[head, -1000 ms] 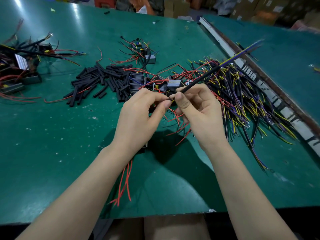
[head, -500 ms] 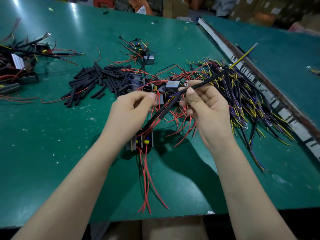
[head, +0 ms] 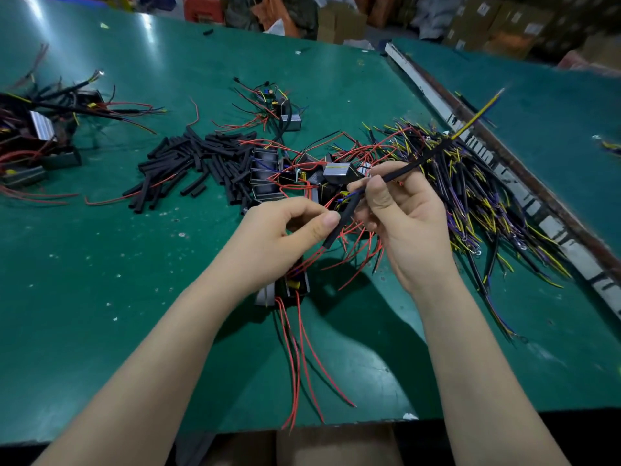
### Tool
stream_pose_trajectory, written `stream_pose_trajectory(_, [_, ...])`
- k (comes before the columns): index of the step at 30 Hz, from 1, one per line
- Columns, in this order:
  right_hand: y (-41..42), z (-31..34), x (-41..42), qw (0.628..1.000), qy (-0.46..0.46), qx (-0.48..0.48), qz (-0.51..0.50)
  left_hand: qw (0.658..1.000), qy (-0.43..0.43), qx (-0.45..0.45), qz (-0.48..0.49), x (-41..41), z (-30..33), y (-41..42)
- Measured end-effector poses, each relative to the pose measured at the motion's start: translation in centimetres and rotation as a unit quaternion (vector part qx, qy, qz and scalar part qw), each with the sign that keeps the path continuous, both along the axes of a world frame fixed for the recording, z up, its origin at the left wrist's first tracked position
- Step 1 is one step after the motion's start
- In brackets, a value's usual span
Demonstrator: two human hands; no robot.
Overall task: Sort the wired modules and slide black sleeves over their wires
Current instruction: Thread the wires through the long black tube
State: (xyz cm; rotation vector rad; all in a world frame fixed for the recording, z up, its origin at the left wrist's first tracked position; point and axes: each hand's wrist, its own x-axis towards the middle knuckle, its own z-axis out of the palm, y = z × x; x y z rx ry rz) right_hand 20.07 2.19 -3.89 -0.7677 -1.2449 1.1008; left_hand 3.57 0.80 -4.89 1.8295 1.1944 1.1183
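Note:
My left hand (head: 285, 230) pinches a short black sleeve (head: 339, 223) between thumb and fingers. My right hand (head: 400, 213) pinches a long black-jacketed wire bundle (head: 413, 164) that runs up to the right and ends in a yellow tip (head: 484, 109). The bundle's lower end enters the sleeve. Below my left hand hangs a small wired module (head: 285, 290), with red wires (head: 302, 358) trailing toward the table's front edge. A heap of loose black sleeves (head: 188, 166) lies at centre left.
Several grey modules (head: 265, 176) with red wires lie behind my hands. A big tangle of black, yellow and purple wires (head: 477, 196) spreads at right beside a metal rail (head: 504, 169). Sleeved modules (head: 37, 129) sit far left; another module (head: 289, 119) lies at the back.
My hands have drawn apart and the left one has dropped lower. The module has come out from under my left hand and hangs below it. The sleeve has slid down the bundle.

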Motion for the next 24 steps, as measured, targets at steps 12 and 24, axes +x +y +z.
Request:
stream_pose_trajectory(12, [-0.38, 0.47, 0.28, 0.999, -0.033, 0.004, 0.040, 0.998, -0.023, 0.060, 0.017, -0.04, 0.28, -0.09])
stream_pose_trajectory(24, [-0.34, 0.31, 0.37, 0.990, -0.133, 0.052, 0.023, 0.975, 0.127, 0.170, 0.062, -0.47, -0.07, 0.19])
